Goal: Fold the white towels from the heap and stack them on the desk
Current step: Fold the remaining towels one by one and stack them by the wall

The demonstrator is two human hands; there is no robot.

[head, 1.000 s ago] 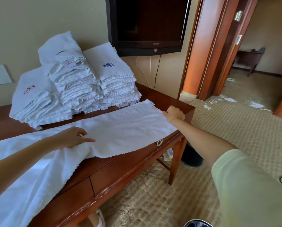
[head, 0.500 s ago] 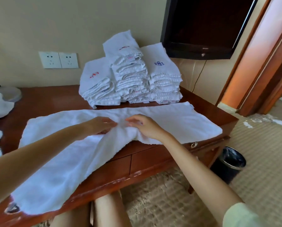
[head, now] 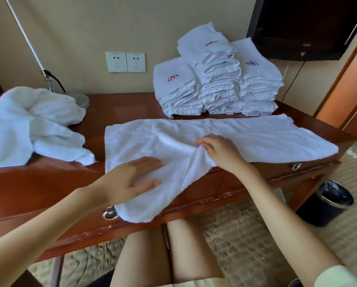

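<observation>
A loose, pale yellow-green sleeve (head: 343, 276) shows at the top of the right arm. Both forearms (head: 49, 220) are bare. A hem (head: 204, 283) of the same pale cloth lies across the bare thighs (head: 146, 257)

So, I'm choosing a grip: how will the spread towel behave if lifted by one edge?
Probably floppy: the towel droops over the desk edge and bunches where the right hand pinches it. Likely light, since that pinch alone lifts a fold.
</observation>
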